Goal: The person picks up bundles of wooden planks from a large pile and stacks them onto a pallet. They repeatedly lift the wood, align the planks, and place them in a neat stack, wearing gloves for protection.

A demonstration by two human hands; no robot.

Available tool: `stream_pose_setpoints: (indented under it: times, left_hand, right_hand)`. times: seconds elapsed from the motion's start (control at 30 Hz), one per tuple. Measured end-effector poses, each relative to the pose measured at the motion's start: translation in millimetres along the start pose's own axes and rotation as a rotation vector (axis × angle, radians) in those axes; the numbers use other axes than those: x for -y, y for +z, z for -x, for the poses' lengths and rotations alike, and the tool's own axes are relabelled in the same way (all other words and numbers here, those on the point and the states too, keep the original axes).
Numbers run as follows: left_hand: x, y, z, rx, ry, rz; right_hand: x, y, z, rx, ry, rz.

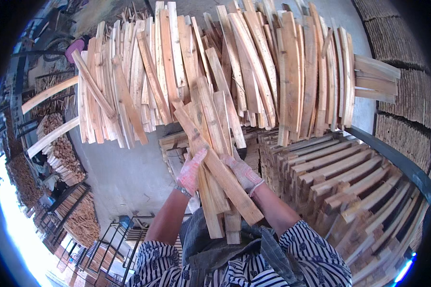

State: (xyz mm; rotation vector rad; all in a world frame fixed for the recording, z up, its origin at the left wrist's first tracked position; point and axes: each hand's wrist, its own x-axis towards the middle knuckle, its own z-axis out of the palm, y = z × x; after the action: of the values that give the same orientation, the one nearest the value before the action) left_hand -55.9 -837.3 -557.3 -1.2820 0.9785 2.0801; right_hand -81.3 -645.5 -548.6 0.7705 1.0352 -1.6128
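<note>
Striped sleeves (316,248) and a grey apron (201,248) sit nearest the head camera. Just beyond, the gloved left hand (193,172) and gloved right hand (243,173) close around opposite sides of a loose bundle of wooden slats (223,179), fingers partly hidden. Its far ends overlap a long slat pile (165,62); stacked slats (342,177) stand to the right.

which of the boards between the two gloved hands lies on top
The diagonal board, slanting from upper left to lower right in the picture. It crosses over the other held boards, which run more nearly upright and are partly covered by it.
</note>
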Motion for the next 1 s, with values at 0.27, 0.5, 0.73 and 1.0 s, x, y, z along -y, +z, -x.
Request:
stream_pose_setpoints:
  times: [0.27, 0.5, 0.73, 1.0]
  left_hand:
    - [-36.4, 21.4, 115.2, 0.485, 0.545, 0.065]
    - [-113.2, 158.9, 268.9, 0.595, 0.778, -0.072]
    - [-117.2, 316.8, 375.6, 0.832, 0.986, -0.358]
    - [-15.5, 423.7, 493.8, 1.447, 0.515, -0.606]
  right_hand:
    - [46.1, 41.7, 124.3, 0.095, -0.485, 0.594]
    - [128.4, 86.2, 340.5, -0.033, -1.251, 0.604]
    - [114.5, 79.2, 514.0, -0.409, -1.563, 0.461]
    - [15.8, 51.3, 670.8, -0.705, -1.781, 0.080]
